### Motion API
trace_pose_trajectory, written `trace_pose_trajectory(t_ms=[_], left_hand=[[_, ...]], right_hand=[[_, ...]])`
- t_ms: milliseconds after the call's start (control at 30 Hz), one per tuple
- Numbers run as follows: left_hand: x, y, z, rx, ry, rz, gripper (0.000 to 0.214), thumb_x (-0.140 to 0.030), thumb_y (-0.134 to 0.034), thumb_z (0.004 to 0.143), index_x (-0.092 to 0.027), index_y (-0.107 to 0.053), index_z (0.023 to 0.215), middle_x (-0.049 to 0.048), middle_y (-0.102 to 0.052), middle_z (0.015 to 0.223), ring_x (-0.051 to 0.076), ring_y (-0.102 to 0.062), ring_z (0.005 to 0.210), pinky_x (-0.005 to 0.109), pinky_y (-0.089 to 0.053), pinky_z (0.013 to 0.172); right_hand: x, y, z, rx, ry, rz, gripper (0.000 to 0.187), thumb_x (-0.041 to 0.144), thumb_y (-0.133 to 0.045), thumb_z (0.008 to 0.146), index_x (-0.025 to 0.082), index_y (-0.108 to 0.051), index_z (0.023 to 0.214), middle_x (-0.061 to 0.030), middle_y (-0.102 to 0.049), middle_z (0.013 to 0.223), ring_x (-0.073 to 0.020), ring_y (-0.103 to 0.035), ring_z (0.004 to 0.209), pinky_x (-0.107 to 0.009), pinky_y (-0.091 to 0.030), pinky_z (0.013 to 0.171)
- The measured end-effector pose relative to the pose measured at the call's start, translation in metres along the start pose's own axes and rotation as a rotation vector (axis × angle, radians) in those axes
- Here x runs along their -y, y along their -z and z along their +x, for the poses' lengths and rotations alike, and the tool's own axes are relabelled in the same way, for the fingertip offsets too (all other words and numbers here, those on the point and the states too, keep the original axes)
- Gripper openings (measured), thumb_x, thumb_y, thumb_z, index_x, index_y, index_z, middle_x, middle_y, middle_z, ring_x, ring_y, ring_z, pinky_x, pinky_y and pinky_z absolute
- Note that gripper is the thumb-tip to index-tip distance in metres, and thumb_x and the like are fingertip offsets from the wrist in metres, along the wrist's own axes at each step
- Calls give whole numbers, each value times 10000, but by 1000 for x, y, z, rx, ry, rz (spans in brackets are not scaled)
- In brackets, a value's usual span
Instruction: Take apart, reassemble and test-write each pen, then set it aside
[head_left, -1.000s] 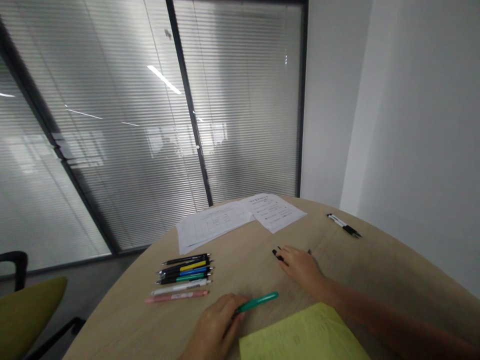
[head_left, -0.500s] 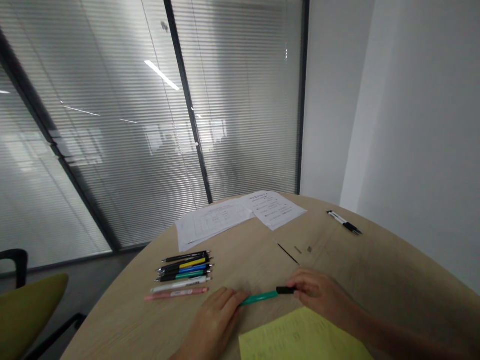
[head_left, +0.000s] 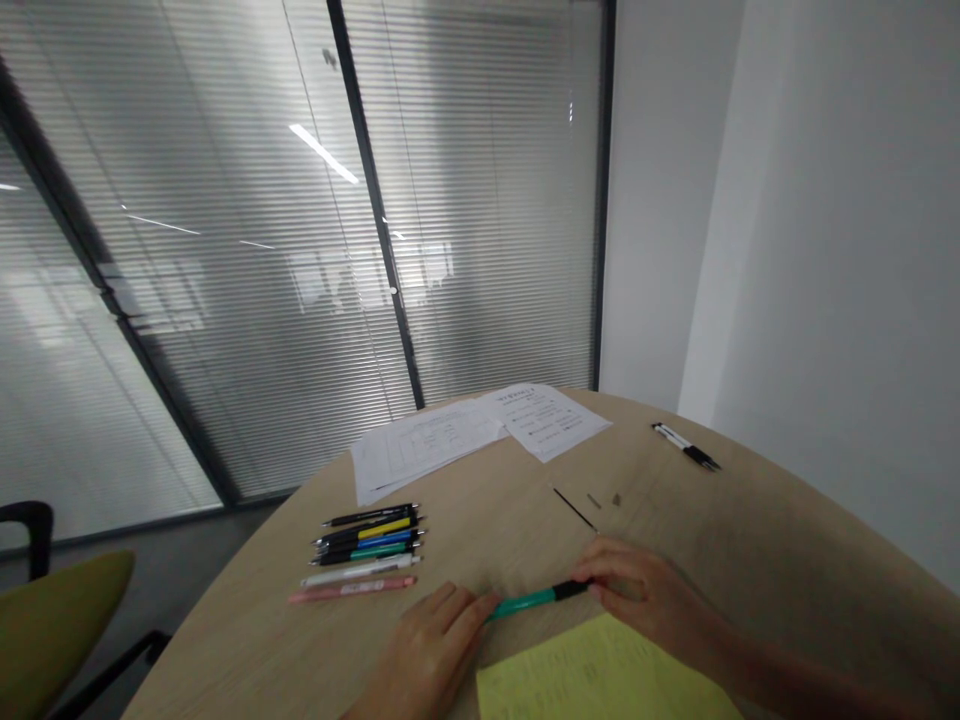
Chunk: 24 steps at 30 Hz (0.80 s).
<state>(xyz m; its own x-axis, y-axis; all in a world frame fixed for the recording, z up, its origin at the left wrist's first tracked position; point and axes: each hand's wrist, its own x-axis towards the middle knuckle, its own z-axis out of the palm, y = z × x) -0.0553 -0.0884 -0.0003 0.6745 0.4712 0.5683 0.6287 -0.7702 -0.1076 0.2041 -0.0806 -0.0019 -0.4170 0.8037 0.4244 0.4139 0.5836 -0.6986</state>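
A green pen barrel with a black grip [head_left: 526,602] stretches between my two hands, low over the table. My left hand [head_left: 435,640] is closed on its green end, which the fingers cover. At the black end, my right hand [head_left: 626,580] pinches the grip, and the very tip is hidden. Just beyond the right hand lies a thin dark refill [head_left: 574,508]. Beside it are a small spring-like piece [head_left: 594,500] and a tiny dark piece [head_left: 616,499]. A yellow sheet of paper [head_left: 600,675] with faint writing lies in front of me, below the pen.
Several pens [head_left: 371,535] lie in a row on the left, with a pink pen [head_left: 352,590] nearest me. White printed sheets [head_left: 431,445] rest at the far edge of the round table [head_left: 247,620]. A white-and-black pen [head_left: 686,446] lies far right. A green chair [head_left: 64,630] stands left.
The pen has tilted, its left end slightly lower. My left hand has shifted slightly to the right and down, while my right hand has barely moved.
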Motion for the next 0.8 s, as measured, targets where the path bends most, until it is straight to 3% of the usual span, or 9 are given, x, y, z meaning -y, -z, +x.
trace_pose_trajectory(t_ms=[333, 500, 600, 800], left_hand=[[-8, 4, -1, -21, -60, 42, 287, -230, -250, 905, -176, -513, 1005, 42, -630, 695, 142, -584, 616, 216, -475, 552], [-14, 1, -1, -39, -166, 35, 286, -226, -242, 907, -172, -502, 1014, 22, -625, 635, 131, -568, 526, 210, -449, 486], [-17, 2, -2, -6, -156, 31, 299, -261, -235, 911, -179, -505, 1010, 24, -638, 659, 129, -582, 548, 207, -460, 507], [-14, 5, -1, -25, -41, -46, 291, -271, -248, 902, -200, -514, 996, 22, -650, 682, 137, -604, 593, 208, -483, 544]], right_hand=[[11, -2, -7, -43, 44, -143, 234, 173, -434, 781, 220, -636, 891, -59, -653, 858, -151, -581, 834, -261, -452, 762], [22, -10, -12, 65, 137, -180, 200, 205, -476, 792, 227, -644, 899, -36, -671, 828, -143, -586, 819, -237, -451, 777], [28, -15, -15, 111, 188, -195, 223, 211, -447, 814, 240, -643, 917, -27, -676, 827, -137, -589, 802, -229, -455, 763], [10, -8, -8, 3, 27, -231, 209, 280, -491, 782, 238, -636, 926, -37, -666, 890, -161, -582, 851, -272, -441, 803]])
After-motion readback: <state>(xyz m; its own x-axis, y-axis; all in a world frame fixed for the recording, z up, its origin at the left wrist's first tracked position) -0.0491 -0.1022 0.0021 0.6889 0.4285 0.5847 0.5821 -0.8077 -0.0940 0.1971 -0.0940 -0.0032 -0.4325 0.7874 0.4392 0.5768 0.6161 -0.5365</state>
